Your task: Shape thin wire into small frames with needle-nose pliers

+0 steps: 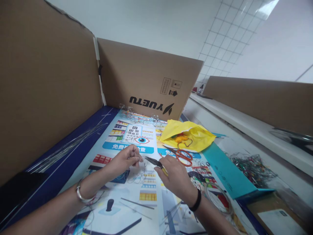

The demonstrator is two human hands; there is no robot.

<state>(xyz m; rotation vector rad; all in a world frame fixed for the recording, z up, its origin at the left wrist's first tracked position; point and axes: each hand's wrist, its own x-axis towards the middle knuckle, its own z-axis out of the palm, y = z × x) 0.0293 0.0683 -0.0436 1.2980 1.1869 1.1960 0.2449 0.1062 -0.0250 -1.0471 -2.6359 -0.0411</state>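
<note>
My right hand (174,174) is wrapped round a pair of pliers (153,162) with dark pointed jaws and a yellow handle. The jaws point left, toward my left hand (129,156), and a small gap lies between them. The fingers of my left hand are closed in a pinch on a thin wire piece, whose looped wire (138,176) hangs faintly below; its exact shape is too fine to make out. Just beyond my right hand lie orange-handled scissors (184,158) with dark blades, partly in front of a yellow bag (207,138).
Straight wires (70,147) lie along the left side. Tangled wire pieces (254,171) fill the right side, near a teal box flap (226,173). A clear round coil (228,204) rests by my right wrist. Cardboard panels (137,71) stand behind and left.
</note>
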